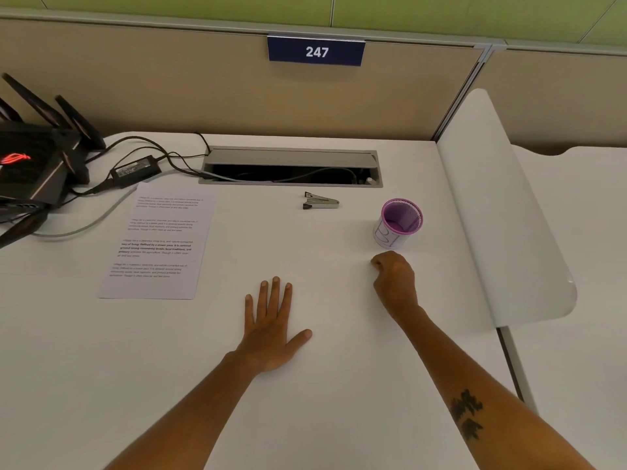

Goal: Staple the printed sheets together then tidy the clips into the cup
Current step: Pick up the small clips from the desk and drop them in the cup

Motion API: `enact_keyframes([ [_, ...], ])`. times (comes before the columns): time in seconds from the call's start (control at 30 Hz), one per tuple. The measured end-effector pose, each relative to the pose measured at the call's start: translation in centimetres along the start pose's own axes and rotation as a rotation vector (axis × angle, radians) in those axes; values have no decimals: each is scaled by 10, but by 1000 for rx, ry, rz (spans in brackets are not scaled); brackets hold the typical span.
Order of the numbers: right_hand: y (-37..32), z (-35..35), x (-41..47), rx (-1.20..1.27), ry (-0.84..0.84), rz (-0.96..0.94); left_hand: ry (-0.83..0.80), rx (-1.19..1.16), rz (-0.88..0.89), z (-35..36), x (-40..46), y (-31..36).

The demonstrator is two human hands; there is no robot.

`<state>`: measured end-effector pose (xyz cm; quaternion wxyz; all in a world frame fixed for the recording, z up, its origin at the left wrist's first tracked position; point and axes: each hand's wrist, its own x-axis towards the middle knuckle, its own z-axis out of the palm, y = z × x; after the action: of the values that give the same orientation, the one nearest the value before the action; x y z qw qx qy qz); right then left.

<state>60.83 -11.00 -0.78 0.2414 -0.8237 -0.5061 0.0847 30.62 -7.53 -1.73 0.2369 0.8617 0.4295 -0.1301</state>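
A: How many of each thing lie on the desk point(339, 385)?

B: One stack of printed sheets point(159, 240) at the left, one small stapler point(320, 200) near the cable tray point(291, 167), and one purple mesh cup point(398, 222) at the right. No clips can be made out.

A: And the two hands?

B: The left hand point(271, 329) lies flat on the desk, fingers straight and spread. The right hand point(393, 278) is curled into a fist just in front of the cup; whether it holds anything cannot be told.

A: Anything else?

B: One black router point(37, 157) and one power adapter point(135, 169).
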Motion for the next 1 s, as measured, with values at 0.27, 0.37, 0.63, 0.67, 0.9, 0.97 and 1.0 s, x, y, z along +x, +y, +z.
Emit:
enact_keyframes([
  [0.27, 2, -36, 17, 1146, 22, 980, -50, -9, -13, -2, 2, 0],
  [0.37, 0, -57, 21, 1427, -61, 1033, -64, -3, -14, -3, 2, 0],
  [0.63, -16, -116, 52, 1559, -96, 890, -76, 12, -20, -5, 2, 2],
  [0.67, -17, -120, 59, 1495, -83, 856, -77, 10, -19, -5, 2, 1],
  [0.9, -14, -131, 95, 585, 76, 561, -93, 11, -24, -6, 2, 2],
  [0.97, -14, -128, 99, 366, 30, 455, -96, 4, -24, -6, 2, 1],
  [1.0, -15, -127, 101, 251, 0, 390, -96, 3, -23, -5, 2, 0],
])
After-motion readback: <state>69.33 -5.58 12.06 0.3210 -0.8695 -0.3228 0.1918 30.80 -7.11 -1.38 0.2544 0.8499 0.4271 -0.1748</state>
